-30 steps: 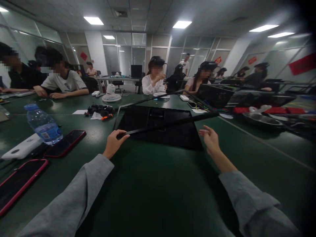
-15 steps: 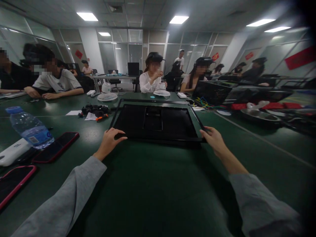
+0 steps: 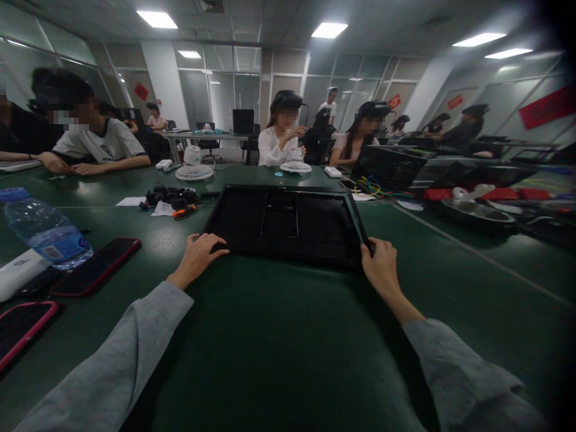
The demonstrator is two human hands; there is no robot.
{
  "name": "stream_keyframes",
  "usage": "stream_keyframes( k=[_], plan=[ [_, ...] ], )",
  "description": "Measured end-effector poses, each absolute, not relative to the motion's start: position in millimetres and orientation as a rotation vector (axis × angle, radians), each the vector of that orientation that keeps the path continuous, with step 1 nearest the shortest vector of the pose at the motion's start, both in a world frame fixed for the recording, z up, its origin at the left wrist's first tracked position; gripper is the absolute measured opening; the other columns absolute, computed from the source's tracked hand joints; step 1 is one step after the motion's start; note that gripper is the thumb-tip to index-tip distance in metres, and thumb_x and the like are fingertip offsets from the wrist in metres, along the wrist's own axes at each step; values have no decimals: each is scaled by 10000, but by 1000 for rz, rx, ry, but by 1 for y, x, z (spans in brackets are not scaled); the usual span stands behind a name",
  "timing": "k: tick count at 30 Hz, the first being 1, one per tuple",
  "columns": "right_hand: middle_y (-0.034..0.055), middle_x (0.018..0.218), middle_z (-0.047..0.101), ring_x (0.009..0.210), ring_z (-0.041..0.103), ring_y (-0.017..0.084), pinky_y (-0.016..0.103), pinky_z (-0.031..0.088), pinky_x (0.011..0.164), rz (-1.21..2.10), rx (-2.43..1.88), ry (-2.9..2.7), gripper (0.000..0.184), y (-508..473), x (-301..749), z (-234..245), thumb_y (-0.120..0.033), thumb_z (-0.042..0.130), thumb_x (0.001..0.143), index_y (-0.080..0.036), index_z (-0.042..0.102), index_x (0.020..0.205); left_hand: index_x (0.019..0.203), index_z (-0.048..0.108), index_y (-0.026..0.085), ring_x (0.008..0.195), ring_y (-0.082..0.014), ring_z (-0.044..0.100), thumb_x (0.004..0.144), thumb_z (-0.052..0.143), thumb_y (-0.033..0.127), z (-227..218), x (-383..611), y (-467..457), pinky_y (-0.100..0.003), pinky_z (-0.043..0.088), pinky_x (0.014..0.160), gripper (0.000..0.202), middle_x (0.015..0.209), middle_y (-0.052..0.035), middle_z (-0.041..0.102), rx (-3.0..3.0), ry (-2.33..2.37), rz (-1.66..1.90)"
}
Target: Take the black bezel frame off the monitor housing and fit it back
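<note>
A thin black rectangular frame, like a monitor bezel, lies over a shallow black back cover on the table in front of me. The cover has a raised rectangular outline in its middle. My right hand grips the frame's near right corner, with the thumb on the inner side and the fingers outside. At the near left corner, my left hand holds the frame's edge between thumb and fingers. The left fingertips partly hide that corner.
On the left of the green table are a water bottle, a dark phone and a red-edged phone. Behind the frame stand small white fans. To the right sit cables and a round metal pan. Several people sit around.
The frame has come down and shifted left, now lining up more closely with the black cover. My right hand has moved left and slightly down with it; my left hand has barely moved.
</note>
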State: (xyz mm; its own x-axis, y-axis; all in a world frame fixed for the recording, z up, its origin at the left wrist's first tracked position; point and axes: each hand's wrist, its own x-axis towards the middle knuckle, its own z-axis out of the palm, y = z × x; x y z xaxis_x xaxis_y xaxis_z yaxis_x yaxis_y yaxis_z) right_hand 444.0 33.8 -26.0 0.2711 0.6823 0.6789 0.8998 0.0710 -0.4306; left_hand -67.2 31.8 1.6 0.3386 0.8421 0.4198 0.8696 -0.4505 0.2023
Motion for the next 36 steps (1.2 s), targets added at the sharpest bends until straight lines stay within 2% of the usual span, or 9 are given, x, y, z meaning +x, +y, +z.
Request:
stream_keyframes(
  k=[9,13,17,19,21,23,25,28,36],
  plan=[
    [194,1080,671,1035,630,308,493,478,970,-63,-1798,-1422,376,44,451,-40,-324,500,854,-130,619,1154,1094,660,249,1057,-271,624,957,510,611,2,-62,31,-466,304,991,414,1107,-67,718,-2459,-1676,-641],
    [182,1090,688,1023,654,294,473,493,959,11,-1810,-1359,408,49,464,-39,-370,542,857,-129,633,1174,974,677,226,940,-237,643,975,451,626,7,-52,21,-435,332,939,459,1002,-47,733,-2537,-1658,-669],
    [180,1059,693,985,667,296,472,511,920,64,-1834,-1269,454,52,476,-39,-404,560,850,-121,636,1197,854,670,212,818,-203,629,1028,371,547,12,-40,4,-426,362,914,482,879,-31,726,-2573,-1618,-687],
    [179,1066,695,991,666,296,477,511,921,69,-1819,-1270,454,53,477,-40,-387,559,845,-122,635,1206,914,682,221,914,-229,633,1027,401,506,12,-39,0,-433,377,930,416,949,-51,726,-2453,-1614,-759],
    [183,1085,695,1007,663,296,482,508,933,61,-1802,-1285,448,53,477,-41,-361,561,835,-120,638,1205,1088,677,224,1082,-275,606,1010,453,471,10,-41,0,-445,401,950,342,1120,-95,702,-2251,-1681,-883],
    [187,1094,696,1017,663,296,486,504,945,53,-1788,-1300,438,54,476,-42,-338,563,828,-115,644,1196,1263,615,192,1182,-319,567,983,503,452,6,-46,4,-468,433,958,398,1257,-148,641,-2055,-1803,-1002],
    [181,1082,700,1014,663,293,492,501,954,51,-1775,-1308,418,54,475,-43,-320,566,820,-118,653,1175,1335,569,152,1161,-332,586,952,546,452,0,-53,11,-488,461,965,487,1279,-177,616,-1961,-1929,-1088],
    [158,1072,704,1018,660,282,492,495,969,41,-1744,-1308,388,55,475,-44,-312,569,816,-139,664,1149,1334,587,151,1016,-281,663,932,568,467,-8,-63,22,-446,508,941,511,1270,-166,631,-2002,-2124,-1191],
    [144,1024,718,946,679,274,471,518,916,58,-1807,-1267,384,48,468,-38,-345,571,824,-151,663,1143,1243,683,138,987,-261,706,916,598,455,-10,-73,32,-398,542,911,464,1173,-141,733,-2023,-2382,-1434]
  ],
)
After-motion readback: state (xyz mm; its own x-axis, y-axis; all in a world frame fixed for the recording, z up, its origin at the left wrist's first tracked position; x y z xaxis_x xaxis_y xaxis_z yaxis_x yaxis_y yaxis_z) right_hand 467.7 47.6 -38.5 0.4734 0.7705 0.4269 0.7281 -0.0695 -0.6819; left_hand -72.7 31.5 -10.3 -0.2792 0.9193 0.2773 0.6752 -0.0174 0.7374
